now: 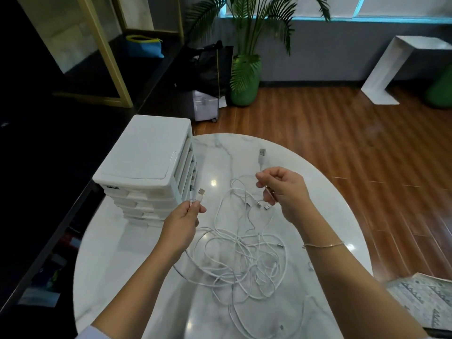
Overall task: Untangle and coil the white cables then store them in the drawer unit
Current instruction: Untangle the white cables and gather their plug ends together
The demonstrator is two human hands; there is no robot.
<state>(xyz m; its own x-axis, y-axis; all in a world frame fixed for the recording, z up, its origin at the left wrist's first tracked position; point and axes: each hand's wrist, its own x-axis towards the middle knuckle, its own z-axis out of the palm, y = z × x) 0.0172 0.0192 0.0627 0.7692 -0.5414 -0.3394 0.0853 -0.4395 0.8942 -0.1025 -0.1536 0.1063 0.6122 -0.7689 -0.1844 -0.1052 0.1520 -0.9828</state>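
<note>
A tangle of white cables point(241, 258) lies on the round white marble table point(220, 152), between my forearms. My left hand point(182, 222) pinches one cable just below its USB plug point(200, 194), which sticks up above the fingers. My right hand point(283, 189) is raised over the table and grips another cable; its USB plug point(261, 155) points up past the knuckles. Several small connector ends point(258, 206) dangle beside that hand. The white drawer unit point(146, 162) stands at the table's left edge, its drawers facing right.
A dark counter point(49, 148) runs along the left, close behind the drawer unit. Wooden floor point(342, 143) lies beyond the table, with a green potted palm point(245, 77) and a white bench point(401, 64) at the wall. A patterned rug point(425, 299) shows at lower right.
</note>
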